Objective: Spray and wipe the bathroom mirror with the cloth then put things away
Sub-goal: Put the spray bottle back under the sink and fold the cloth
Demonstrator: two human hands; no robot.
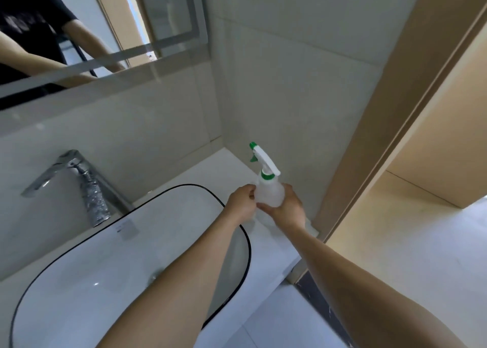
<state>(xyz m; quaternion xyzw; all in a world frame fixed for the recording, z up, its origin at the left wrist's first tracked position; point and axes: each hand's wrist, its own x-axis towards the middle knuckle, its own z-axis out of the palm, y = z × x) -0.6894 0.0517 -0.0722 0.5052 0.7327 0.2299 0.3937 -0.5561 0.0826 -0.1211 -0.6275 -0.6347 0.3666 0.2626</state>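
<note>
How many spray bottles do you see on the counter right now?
1. The spray bottle stands at the counter's right end near the wall corner, held between left hand and right hand. None other visible.

The spray bottle (pixel 271 193) has a body of translucent, milky plastic with a matt surface, and its head is of opaque white plastic with green plastic parts at the nozzle, the trigger and the collar. The faucet (pixel 79 179) is of polished chrome metal, very shiny, and its lower part looks wrapped in a clear, wrinkled film. The sink (pixel 79 276) looks like glazed white ceramic, smooth and glossy, with a thin black line along its rim. The mirror (pixel 87 31) is smooth glass with a frosted band near its edge. The wall tiles (pixel 290 84) are pale grey with a soft satin shine. The door frame (pixel 411 110) has a matt, light wood-like finish.
</note>
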